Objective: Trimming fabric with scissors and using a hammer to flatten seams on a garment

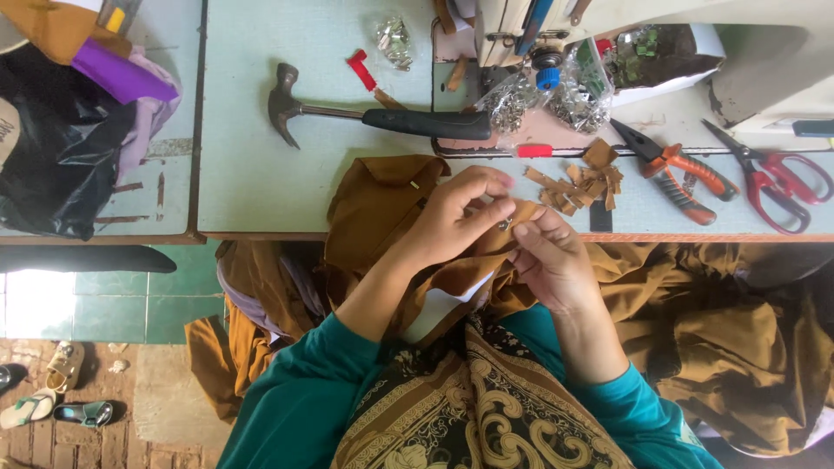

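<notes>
Both hands, left hand point(456, 217) and right hand point(547, 256), pinch the brown fabric strip point(512, 215) between them, perhaps with a small metal fitting, just below the hammer point(382, 117).

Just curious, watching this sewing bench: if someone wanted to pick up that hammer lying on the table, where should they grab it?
Probably by the black grip of the hammer, which lies flat and points right, its steel head to the left. Come from above: little bags of metal fittings crowd the grip's right end, so close around its bare middle.

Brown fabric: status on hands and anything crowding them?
Left hand and right hand both pinch the brown fabric at table edge. Fabric scraps, pliers, hammer nearby, none touching.
</notes>
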